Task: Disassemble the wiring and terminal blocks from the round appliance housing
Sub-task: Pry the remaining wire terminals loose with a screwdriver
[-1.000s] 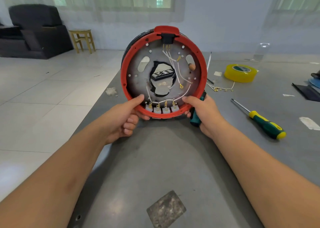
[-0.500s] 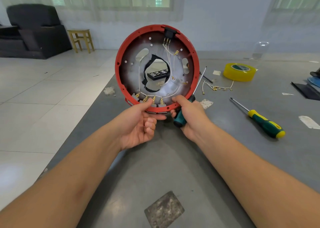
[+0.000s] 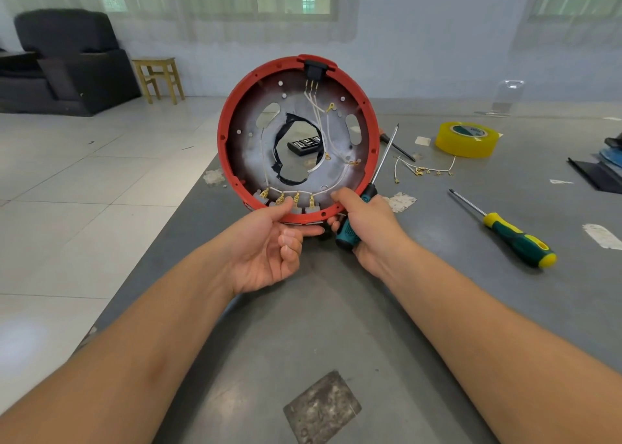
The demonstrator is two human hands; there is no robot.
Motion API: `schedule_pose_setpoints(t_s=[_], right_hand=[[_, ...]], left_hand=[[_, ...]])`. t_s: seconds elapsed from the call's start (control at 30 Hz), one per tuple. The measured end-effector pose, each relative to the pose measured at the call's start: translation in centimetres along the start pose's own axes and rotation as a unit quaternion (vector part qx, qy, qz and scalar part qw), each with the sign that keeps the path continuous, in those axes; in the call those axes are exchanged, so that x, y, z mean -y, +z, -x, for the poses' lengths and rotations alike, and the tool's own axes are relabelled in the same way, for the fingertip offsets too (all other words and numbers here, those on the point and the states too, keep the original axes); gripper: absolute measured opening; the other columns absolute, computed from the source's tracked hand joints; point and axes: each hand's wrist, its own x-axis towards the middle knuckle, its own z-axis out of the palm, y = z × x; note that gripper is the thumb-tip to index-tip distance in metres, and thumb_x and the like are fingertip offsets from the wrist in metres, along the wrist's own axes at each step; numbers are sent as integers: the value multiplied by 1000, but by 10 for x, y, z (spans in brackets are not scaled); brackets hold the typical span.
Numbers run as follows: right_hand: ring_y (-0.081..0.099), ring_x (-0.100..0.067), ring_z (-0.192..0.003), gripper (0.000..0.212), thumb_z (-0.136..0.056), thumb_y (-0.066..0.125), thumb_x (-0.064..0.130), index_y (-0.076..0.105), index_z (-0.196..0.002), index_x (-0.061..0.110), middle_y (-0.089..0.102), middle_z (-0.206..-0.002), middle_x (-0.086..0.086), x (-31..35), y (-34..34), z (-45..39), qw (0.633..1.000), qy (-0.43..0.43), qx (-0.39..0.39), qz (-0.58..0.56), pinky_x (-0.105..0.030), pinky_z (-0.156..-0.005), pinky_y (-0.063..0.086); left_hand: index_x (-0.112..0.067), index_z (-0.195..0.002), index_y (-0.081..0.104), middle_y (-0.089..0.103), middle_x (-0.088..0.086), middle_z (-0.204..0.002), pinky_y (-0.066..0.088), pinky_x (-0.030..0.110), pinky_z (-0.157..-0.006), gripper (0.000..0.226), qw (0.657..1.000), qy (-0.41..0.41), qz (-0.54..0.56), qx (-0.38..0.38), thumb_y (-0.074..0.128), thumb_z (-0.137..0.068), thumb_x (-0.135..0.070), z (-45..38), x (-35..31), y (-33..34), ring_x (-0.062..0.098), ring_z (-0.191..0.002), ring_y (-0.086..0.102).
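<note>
The round red housing [image 3: 225,147] stands on edge above the grey table [image 3: 336,325], its open inside facing me. White wires [image 3: 318,113] run from a black socket [image 3: 313,69] at the top down to a row of white terminal blocks [image 3: 286,201] with brass connectors along the bottom rim. My left hand [image 3: 269,245] grips that bottom rim, thumb inside by the terminal blocks. My right hand [image 3: 367,228] pinches the rim at lower right while also holding a teal-handled screwdriver [image 3: 350,224], its shaft pointing up past the rim.
A second screwdriver [image 3: 515,238] with a green and yellow handle lies to the right. Loose removed wires [image 3: 424,169], a yellow tape roll [image 3: 466,139] and a black bit case [image 3: 304,145], seen through the housing's hole, lie behind. The table's left edge drops to a tiled floor.
The housing has turned counter-clockwise and tilted, so the terminal blocks moved left along the bottom. My left hand shifted under the rim and the screwdriver shaft now shows beside the housing.
</note>
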Motion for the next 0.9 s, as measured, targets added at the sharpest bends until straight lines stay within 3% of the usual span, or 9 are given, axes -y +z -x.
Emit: schedule_pose_setpoints(t_s=[0.1,0.27,0.6,0.77,0.83,0.9], right_hand=[[51,-14,-48,4,-90,65,8,63,-87,6,62,-65,-8,0,1,2,1000,-4,-4,-15,-24,-44,46],[52,-15,-48,7,-90,66,9,63,-83,8,62,-64,-8,-1,3,4,1000,-12,-8,-18,-24,-45,46],[53,-16,-50,11,-91,68,12,60,-97,6,63,-65,-8,-4,2,5,1000,-21,3,-14,-25,-47,48],[56,-14,-51,12,-93,69,17,67,-91,5,67,-65,-7,-4,1,6,999,-38,24,4,-23,-48,49],[58,-14,-53,18,-93,71,22,71,-92,4,69,-67,-7,-4,1,6,999,-38,32,22,-23,-49,50],[58,-13,-53,19,-91,74,24,72,-91,5,70,-68,-6,-4,2,7,998,-30,38,27,-23,-49,49]], left_hand=[[6,-124,62,39,-6,-56,46,19,-39,70,1000,-4,5,20,51,-102,-59,-1,-1,0,3,-42,45],[-5,-98,63,42,-4,-57,45,16,-40,54,999,9,-30,-12,54,-102,-58,-3,0,3,4,-43,43],[0,-115,67,53,2,-59,51,22,-42,53,992,67,-62,-84,66,-98,-50,-10,3,-1,8,-46,53],[-6,-99,67,59,5,-60,55,25,-45,44,988,101,-45,-109,67,-98,-49,-14,5,-1,13,-47,61],[-6,-96,65,64,9,-62,58,29,-49,41,984,124,-31,-121,68,-99,-47,-14,7,0,18,-52,69],[-1,-106,66,73,17,-73,62,34,-54,41,984,135,-17,-116,65,-101,-42,-13,7,1,28,-69,78]])
